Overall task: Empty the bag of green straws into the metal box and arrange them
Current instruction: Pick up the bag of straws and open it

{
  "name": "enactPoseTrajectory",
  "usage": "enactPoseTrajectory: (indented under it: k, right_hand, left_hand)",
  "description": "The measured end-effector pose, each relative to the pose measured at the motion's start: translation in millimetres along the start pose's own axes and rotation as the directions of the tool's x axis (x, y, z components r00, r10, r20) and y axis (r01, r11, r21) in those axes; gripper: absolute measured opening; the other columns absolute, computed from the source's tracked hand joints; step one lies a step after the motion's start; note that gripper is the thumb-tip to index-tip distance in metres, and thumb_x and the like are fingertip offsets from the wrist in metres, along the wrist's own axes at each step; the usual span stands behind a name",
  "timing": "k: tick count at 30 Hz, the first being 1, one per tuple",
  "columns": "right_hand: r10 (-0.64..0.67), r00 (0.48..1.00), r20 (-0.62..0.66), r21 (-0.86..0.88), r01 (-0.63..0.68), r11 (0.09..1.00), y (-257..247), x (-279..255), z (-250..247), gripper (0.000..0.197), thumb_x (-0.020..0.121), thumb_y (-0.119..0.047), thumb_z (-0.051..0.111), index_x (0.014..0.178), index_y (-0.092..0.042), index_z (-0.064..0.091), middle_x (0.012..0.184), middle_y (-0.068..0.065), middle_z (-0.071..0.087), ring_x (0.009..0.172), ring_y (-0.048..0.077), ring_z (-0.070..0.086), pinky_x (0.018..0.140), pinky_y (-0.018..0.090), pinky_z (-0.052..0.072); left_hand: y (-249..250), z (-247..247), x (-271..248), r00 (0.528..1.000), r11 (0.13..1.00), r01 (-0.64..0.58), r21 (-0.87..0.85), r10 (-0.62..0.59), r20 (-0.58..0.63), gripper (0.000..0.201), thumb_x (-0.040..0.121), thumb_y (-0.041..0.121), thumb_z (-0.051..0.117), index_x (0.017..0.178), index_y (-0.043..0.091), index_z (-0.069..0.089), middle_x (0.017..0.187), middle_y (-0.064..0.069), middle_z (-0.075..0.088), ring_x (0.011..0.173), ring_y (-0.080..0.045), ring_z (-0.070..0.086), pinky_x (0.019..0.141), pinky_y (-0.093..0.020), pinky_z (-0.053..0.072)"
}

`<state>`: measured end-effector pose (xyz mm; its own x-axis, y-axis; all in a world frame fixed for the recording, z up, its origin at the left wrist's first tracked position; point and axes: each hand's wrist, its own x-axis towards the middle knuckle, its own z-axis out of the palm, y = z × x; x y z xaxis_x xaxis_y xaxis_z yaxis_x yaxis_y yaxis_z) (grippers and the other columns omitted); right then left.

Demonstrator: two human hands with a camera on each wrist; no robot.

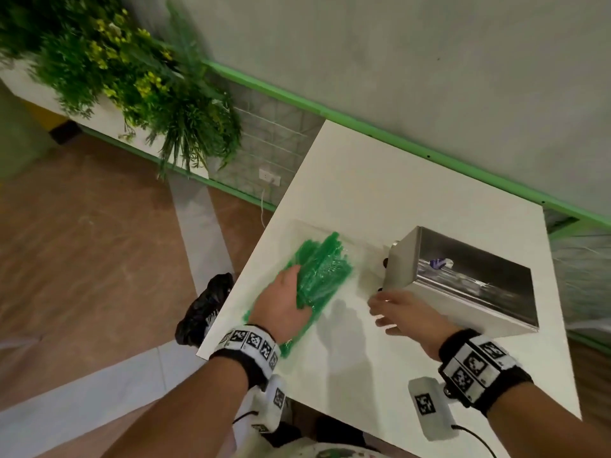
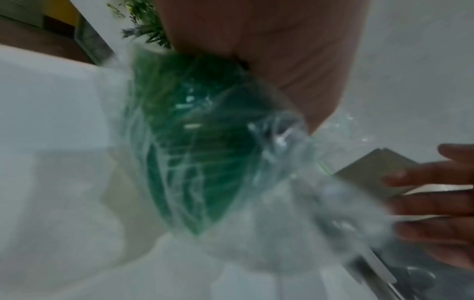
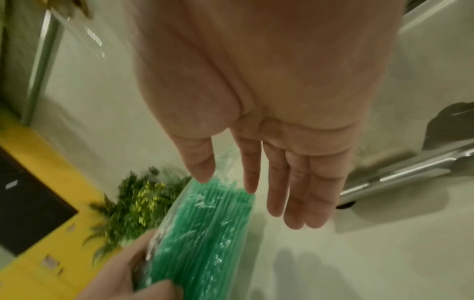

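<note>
Green plastic straws (image 1: 317,276), packed in a clear crinkled plastic bag (image 1: 355,251), lie near the left edge of the white table (image 1: 380,180). I have my left hand (image 1: 284,300) on the near end of that bundle; in the right wrist view my thumb and fingers curl round the bag's edge, so I am gripping it. The bag's loose clear end trails toward the rectangular stainless steel box (image 1: 463,279), which stands open-topped on the table to the right of the straws, close but apart from the green bundle. Whether the clear film touches the box I cannot tell.

My right hand (image 1: 396,309) hovers between bag and box, fingers straight and slightly spread, holding nothing; its fingertips point toward the bag, just beside the box's near corner. The left wrist view is blurred, showing only green through the film. Leafy plants with yellow flowers (image 1: 132,77) hang beyond the table's left side.
</note>
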<state>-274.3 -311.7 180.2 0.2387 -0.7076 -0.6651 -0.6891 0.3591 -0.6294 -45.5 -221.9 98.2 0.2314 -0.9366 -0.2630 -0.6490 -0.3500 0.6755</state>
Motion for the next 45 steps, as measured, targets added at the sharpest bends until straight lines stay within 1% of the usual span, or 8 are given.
enactPoseTrajectory:
  k: [8, 12, 18, 21, 27, 30, 38, 45]
  right_hand:
    - [-0.169, 0.984, -0.061, 0.633, 0.170, 0.755, -54, -21, -36, 0.071, 0.077, -0.052, 0.070, 0.125, -0.002, 0.059, 0.122, 0.025, 0.063, 0.106, 0.040, 0.063, 0.104, 0.056, 0.046]
    - [-0.265, 0.964, 0.032, 0.772, 0.144, 0.619, -75, -39, -52, 0.078, 0.089, -0.066, 0.045, 0.138, -0.005, 0.054, 0.135, 0.023, 0.060, 0.126, 0.045, 0.055, 0.109, 0.063, 0.037]
    - [-0.246, 0.966, 0.084, 0.216, 0.223, 0.951, -77, -54, -62, 0.044, 0.083, -0.042, 0.072, 0.121, -0.020, 0.063, 0.114, 0.008, 0.073, 0.103, 0.030, 0.072, 0.095, 0.054, 0.054]
    - [-0.312, 0.950, 0.017, 0.001, 0.312, 0.950, -68, -58, -51, 0.018, 0.090, -0.020, 0.068, 0.108, -0.018, 0.066, 0.101, 0.007, 0.074, 0.089, 0.023, 0.073, 0.083, 0.049, 0.060]
    - [-0.339, 0.935, -0.102, 0.317, 0.353, 0.880, -69, -73, -50, 0.030, 0.103, -0.024, 0.053, 0.093, -0.002, 0.069, 0.080, 0.010, 0.071, 0.070, 0.023, 0.068, 0.077, 0.045, 0.055]
    - [-0.320, 0.947, -0.019, 0.470, 0.291, 0.834, -66, -74, -55, 0.029, 0.102, -0.018, 0.052, 0.101, 0.006, 0.068, 0.085, 0.017, 0.070, 0.076, 0.029, 0.068, 0.091, 0.052, 0.054]
    - [-0.288, 0.941, 0.176, 0.544, 0.151, 0.826, -63, -83, -61, 0.034, 0.101, -0.017, 0.049, 0.112, 0.013, 0.060, 0.095, 0.030, 0.065, 0.080, 0.033, 0.069, 0.078, 0.042, 0.057]
    - [-0.382, 0.903, 0.195, 0.492, 0.246, 0.835, -54, -84, -61, 0.010, 0.094, -0.010, 0.063, 0.084, -0.006, 0.063, 0.080, 0.016, 0.064, 0.072, 0.025, 0.062, 0.080, 0.037, 0.055]
  left_hand:
    - [30, -31, -21, 0.935, 0.931, -0.343, -0.122, 0.326, -0.140, 0.068, 0.081, 0.034, 0.061, 0.144, 0.017, 0.042, 0.122, 0.004, 0.058, 0.102, -0.012, 0.059, 0.091, -0.032, 0.054]
    - [49, -30, -19, 0.881, 0.885, -0.458, -0.078, 0.441, -0.173, 0.059, 0.079, 0.028, 0.061, 0.134, 0.014, 0.046, 0.107, 0.008, 0.051, 0.089, -0.010, 0.054, 0.078, -0.034, 0.055]
    - [72, -34, -11, 0.819, 0.824, -0.564, 0.053, 0.550, 0.163, 0.081, 0.082, 0.051, 0.061, 0.152, 0.017, 0.038, 0.155, 0.003, 0.034, 0.141, -0.013, 0.040, 0.116, -0.032, 0.041]
    - [102, -44, -15, 0.840, 0.858, -0.500, -0.123, 0.514, 0.172, 0.080, 0.087, 0.048, 0.062, 0.156, 0.019, 0.034, 0.158, 0.010, 0.029, 0.141, -0.009, 0.040, 0.118, -0.031, 0.038]
    - [153, -60, -15, 0.913, 0.797, -0.407, -0.446, 0.340, -0.226, 0.013, 0.103, 0.033, 0.055, 0.103, 0.023, 0.063, 0.108, 0.009, 0.060, 0.098, -0.003, 0.059, 0.082, -0.013, 0.046]
    - [166, -58, -13, 0.915, 0.796, -0.400, -0.454, 0.376, -0.147, 0.015, 0.098, 0.031, 0.064, 0.088, 0.019, 0.064, 0.092, 0.003, 0.065, 0.086, -0.011, 0.062, 0.077, -0.023, 0.051]
    - [177, -57, -19, 0.926, 0.841, -0.360, -0.403, 0.374, -0.047, 0.012, 0.087, 0.014, 0.073, 0.079, 0.015, 0.064, 0.081, 0.001, 0.068, 0.081, -0.015, 0.064, 0.082, -0.041, 0.056]
    - [169, -68, -20, 0.899, 0.829, -0.330, -0.451, 0.422, 0.119, 0.039, 0.077, 0.052, 0.077, 0.079, 0.016, 0.062, 0.076, 0.001, 0.066, 0.073, -0.010, 0.058, 0.077, -0.037, 0.053]
